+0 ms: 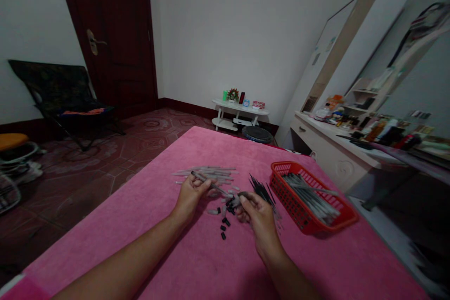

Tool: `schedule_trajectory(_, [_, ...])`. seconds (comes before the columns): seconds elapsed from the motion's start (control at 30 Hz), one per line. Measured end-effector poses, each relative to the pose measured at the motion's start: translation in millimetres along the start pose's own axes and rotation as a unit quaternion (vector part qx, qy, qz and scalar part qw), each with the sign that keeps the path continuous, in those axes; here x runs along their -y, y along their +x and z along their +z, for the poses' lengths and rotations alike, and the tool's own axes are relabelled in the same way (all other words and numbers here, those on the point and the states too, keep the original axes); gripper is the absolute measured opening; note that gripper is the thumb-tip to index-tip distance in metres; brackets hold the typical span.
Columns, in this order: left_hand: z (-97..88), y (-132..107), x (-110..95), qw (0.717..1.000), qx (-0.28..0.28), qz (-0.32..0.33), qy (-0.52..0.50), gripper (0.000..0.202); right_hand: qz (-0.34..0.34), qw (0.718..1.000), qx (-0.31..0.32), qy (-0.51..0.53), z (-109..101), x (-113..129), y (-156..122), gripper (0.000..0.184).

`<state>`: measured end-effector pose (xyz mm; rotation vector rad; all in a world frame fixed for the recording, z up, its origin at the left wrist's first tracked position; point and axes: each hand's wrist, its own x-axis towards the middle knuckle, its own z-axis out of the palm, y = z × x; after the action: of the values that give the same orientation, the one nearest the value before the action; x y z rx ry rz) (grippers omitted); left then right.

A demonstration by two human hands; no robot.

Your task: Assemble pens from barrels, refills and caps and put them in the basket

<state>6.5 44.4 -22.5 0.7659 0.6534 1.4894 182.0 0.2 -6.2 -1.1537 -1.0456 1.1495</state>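
Note:
My left hand is closed around a grey pen barrel that points right, toward my other hand. My right hand is pinched on a small dark piece near the barrel's end. Both hands hover over a pink cloth-covered table. A pile of grey pen barrels lies just beyond my left hand. A bundle of thin black refills lies behind my right hand. Small black caps and pale grey tips are scattered between my wrists.
A red plastic basket holding several grey pens sits on the table to the right. Beyond are a white dresser with clutter, a small white side table, a dark door and a folding chair.

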Motion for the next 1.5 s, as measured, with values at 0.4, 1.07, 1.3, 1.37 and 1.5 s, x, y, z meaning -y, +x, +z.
schedule_trajectory(0.4, [5.2, -5.6, -6.5, 0.999, -0.001, -0.036, -0.013, 0.036, 0.017, 0.999, -0.003, 0.031, 5.3, 0.0, -4.3, 0.040])
schedule_trajectory(1.07, [-1.3, -3.0, -4.0, 0.999, -0.017, -0.045, -0.005, 0.034, -0.063, 0.996, 0.001, -0.057, 6.7, 0.8, -8.0, 0.029])
schedule_trajectory(1.3, [2.4, -5.8, -4.8, 0.997, -0.022, -0.069, 0.003, 0.035, -0.090, 0.989, 0.014, -0.116, 5.5, -3.8, -7.2, 0.019])
schedule_trajectory(1.37, [4.3, -7.3, -5.0, 0.996, -0.007, -0.087, 0.008, 0.033, -0.122, 0.978, 0.012, -0.170, 3.0, -4.6, -7.1, 0.017])
schedule_trajectory(1.5, [7.1, -8.6, -4.3, 0.994, 0.010, -0.111, -0.001, 0.033, -0.212, 0.938, 0.005, -0.274, -1.5, -3.5, -8.4, 0.014])
